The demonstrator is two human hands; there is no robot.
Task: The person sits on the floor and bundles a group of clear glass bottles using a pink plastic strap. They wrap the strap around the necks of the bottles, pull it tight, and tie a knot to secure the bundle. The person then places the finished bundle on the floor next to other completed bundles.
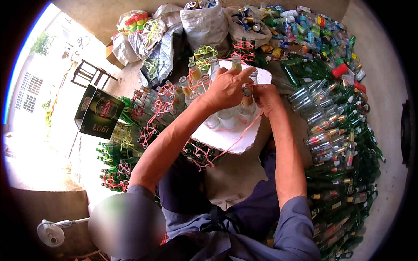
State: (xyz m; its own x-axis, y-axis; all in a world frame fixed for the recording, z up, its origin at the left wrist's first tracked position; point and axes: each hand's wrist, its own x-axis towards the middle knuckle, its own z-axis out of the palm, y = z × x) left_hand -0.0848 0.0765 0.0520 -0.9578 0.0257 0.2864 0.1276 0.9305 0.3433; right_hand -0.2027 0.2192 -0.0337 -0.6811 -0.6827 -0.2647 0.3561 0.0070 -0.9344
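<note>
Several clear glass bottles (225, 118) stand upright in a cluster on a white board (238, 143) before me. Red plastic cord (243, 132) winds around their necks, and a loose strand trails over the board's front edge. My left hand (228, 86) reaches across the bottle tops, its index finger stretched to the right; its thumb and grip are hidden. Beside the neck of the front right bottle (246, 101), my right hand (267, 98) pinches the cord, with the strand hanging below its fingers.
Cord-tied bottle bundles (163, 101) stand at left, near a Tsingtao carton (103, 112). Loose glass bottles (326, 130) pile up along the right. Behind are a white woven sack (204, 27) of cans and heaped plastic bottles (310, 29). A wooden chair (93, 73) stands far left.
</note>
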